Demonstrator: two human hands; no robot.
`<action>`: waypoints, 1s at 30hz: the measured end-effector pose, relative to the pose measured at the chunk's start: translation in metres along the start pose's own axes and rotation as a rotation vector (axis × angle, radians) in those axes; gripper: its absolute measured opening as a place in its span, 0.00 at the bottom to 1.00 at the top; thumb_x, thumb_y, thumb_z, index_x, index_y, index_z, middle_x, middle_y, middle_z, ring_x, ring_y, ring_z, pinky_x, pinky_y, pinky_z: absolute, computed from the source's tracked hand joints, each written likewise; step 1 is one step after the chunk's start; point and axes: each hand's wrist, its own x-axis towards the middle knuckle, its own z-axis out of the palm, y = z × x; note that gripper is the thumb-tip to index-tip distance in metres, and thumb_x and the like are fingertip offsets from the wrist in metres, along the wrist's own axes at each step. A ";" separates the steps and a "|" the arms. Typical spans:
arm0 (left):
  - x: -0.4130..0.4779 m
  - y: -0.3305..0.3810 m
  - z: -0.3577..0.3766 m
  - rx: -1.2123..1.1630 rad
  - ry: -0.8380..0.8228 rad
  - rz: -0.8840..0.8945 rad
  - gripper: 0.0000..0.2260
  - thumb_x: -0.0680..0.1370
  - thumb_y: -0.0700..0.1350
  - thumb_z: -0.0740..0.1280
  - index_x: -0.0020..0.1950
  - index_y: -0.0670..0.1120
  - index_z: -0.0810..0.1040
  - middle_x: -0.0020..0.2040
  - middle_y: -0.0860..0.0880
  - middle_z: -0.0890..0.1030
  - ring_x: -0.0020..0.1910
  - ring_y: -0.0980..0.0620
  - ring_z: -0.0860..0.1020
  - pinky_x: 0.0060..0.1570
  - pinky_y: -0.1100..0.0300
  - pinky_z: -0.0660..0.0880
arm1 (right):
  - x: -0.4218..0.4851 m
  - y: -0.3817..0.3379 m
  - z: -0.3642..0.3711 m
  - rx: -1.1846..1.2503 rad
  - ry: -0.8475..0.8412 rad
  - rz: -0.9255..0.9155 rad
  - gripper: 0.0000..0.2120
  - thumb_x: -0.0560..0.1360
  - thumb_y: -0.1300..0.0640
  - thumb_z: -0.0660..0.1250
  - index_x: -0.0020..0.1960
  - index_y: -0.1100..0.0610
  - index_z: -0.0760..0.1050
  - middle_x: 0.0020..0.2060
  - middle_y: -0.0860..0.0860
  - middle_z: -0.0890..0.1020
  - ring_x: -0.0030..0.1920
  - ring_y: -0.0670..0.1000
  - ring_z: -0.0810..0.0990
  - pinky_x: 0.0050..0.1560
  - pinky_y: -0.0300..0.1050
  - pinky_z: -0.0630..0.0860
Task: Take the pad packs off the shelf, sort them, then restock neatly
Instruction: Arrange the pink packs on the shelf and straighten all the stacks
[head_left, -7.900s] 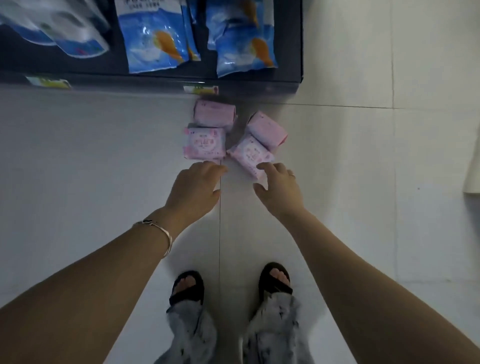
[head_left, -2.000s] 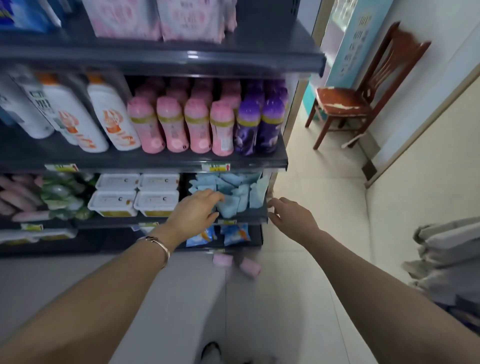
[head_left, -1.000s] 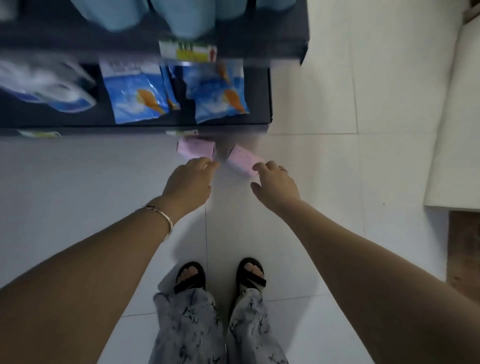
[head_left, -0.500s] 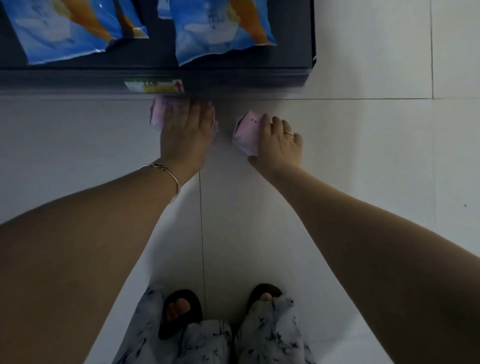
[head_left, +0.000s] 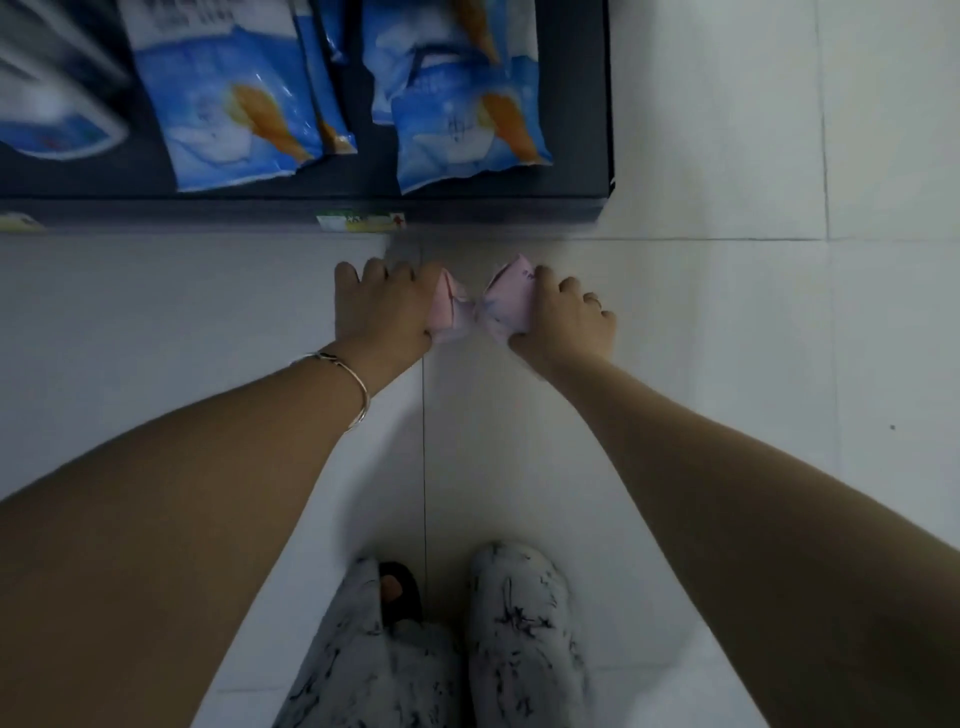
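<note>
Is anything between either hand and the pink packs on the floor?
Nothing visible. The left hand grips the left pack and the right hand grips the right pack; the two packs appear to meet at their inner edges.

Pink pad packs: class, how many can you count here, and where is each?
2. The left pack is gripped in the left hand, the right pack in the right hand, side by side in front of the dark shelf. The hands could hide more.

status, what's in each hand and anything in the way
Left hand grips one pink pad pack, right hand grips a second pink pack. Packs nearly touching, over the floor. Bottom shelf with blue bags just ahead, nothing between.
</note>
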 end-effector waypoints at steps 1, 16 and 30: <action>-0.010 -0.002 -0.016 0.001 0.006 0.000 0.24 0.73 0.51 0.68 0.65 0.48 0.64 0.58 0.44 0.76 0.57 0.41 0.72 0.55 0.50 0.63 | -0.012 -0.003 -0.015 0.014 -0.012 0.010 0.31 0.71 0.51 0.69 0.69 0.53 0.60 0.60 0.57 0.72 0.62 0.61 0.72 0.56 0.52 0.68; -0.173 -0.051 -0.351 -0.060 0.165 0.030 0.40 0.74 0.56 0.64 0.77 0.54 0.41 0.68 0.44 0.68 0.63 0.41 0.71 0.53 0.49 0.70 | -0.216 -0.066 -0.311 0.131 0.142 -0.003 0.34 0.70 0.40 0.66 0.70 0.51 0.58 0.60 0.54 0.75 0.60 0.59 0.75 0.57 0.54 0.67; -0.363 -0.066 -0.607 -0.036 0.457 -0.054 0.28 0.72 0.57 0.65 0.66 0.51 0.59 0.63 0.48 0.73 0.60 0.44 0.73 0.51 0.48 0.67 | -0.404 -0.088 -0.535 0.110 0.441 -0.273 0.32 0.70 0.41 0.66 0.70 0.48 0.58 0.62 0.50 0.73 0.59 0.56 0.76 0.60 0.54 0.67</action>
